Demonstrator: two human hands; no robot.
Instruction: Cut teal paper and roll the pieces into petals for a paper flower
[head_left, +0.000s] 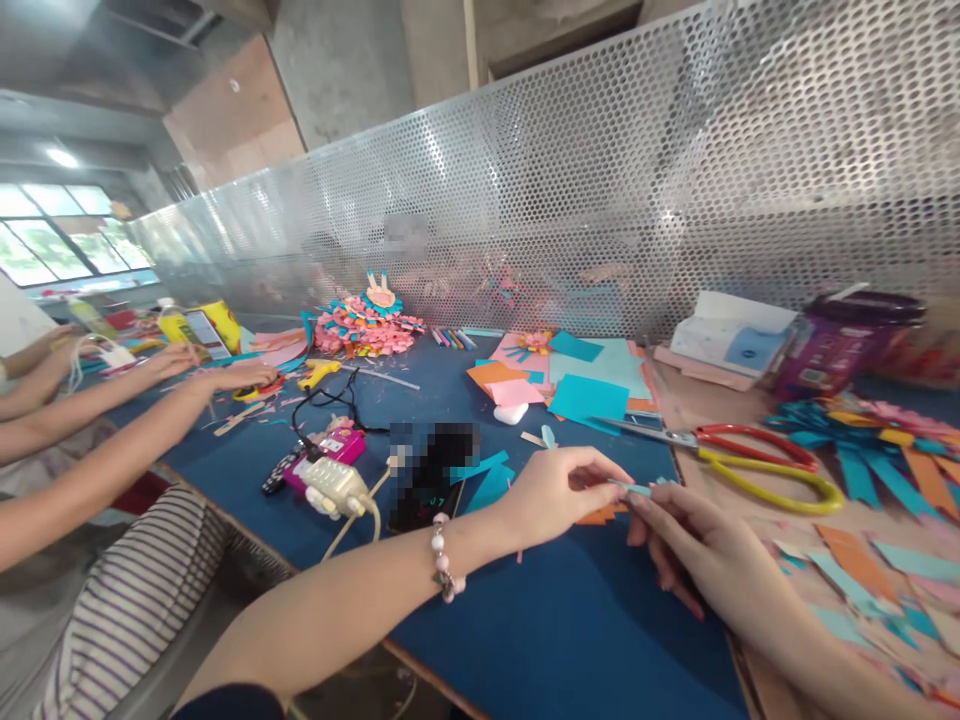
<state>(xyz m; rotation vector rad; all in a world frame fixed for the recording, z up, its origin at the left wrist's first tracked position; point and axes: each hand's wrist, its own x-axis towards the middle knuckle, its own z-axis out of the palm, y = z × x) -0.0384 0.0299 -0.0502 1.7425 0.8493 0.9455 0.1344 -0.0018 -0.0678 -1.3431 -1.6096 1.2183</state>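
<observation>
Between my two hands is a small light-blue paper strip (634, 488), stretched over the blue table. My left hand (559, 490), with a beaded bracelet at its wrist, pinches one end between thumb and fingertips. The other end is pinched by my right hand (694, 535), its lower fingers curled beneath. Orange paper pieces (600, 514) lie partly hidden under my left hand. Just beyond my hands are scissors (739, 448) with red and yellow handles, and a blue paper sheet (589, 400). Teal paper pieces (489, 482) lie beside my left wrist.
A power strip (337, 482) with a cable and a dark phone (431, 475) lie left of my forearm. Cut paper scraps (885, 590) cover the cardboard at right, near a purple cup (844, 345). Another person's arm (120, 455) reaches in from the left. A perforated metal panel (562, 180) stands behind.
</observation>
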